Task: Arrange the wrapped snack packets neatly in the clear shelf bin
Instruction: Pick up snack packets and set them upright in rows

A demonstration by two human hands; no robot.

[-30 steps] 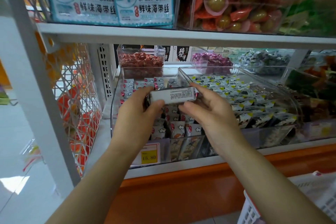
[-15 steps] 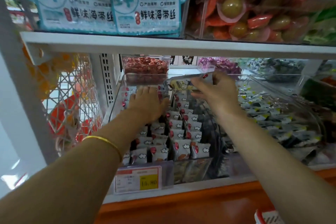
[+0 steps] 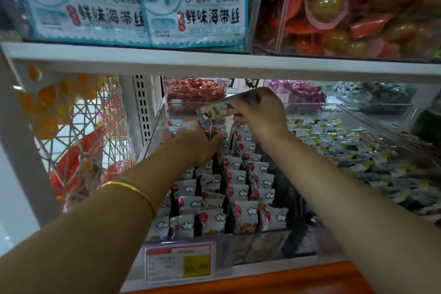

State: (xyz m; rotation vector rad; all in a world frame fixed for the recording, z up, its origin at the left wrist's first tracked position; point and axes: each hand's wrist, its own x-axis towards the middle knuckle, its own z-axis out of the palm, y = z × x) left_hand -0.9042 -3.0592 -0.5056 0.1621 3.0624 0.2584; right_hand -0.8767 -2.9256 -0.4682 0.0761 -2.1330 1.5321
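**A:** What do we record at the shelf front?

**B:** We note a price tag fixed on the front of the clear bin. Behind it, wrapped snack packets stand upright in close rows running back.

**A:** And the hands?

**B:** The left hand, with a gold bracelet on its wrist, lies with fingers spread on the rear packets and grasps nothing. The right hand pinches a single packet, held lengthwise above the bin's back end, clear of the rows.

**A:** Beyond that?

**B:** We see a neighbouring bin of loose packets to the right, and a tub of red sweets behind. On the upper shelf are seaweed packs.
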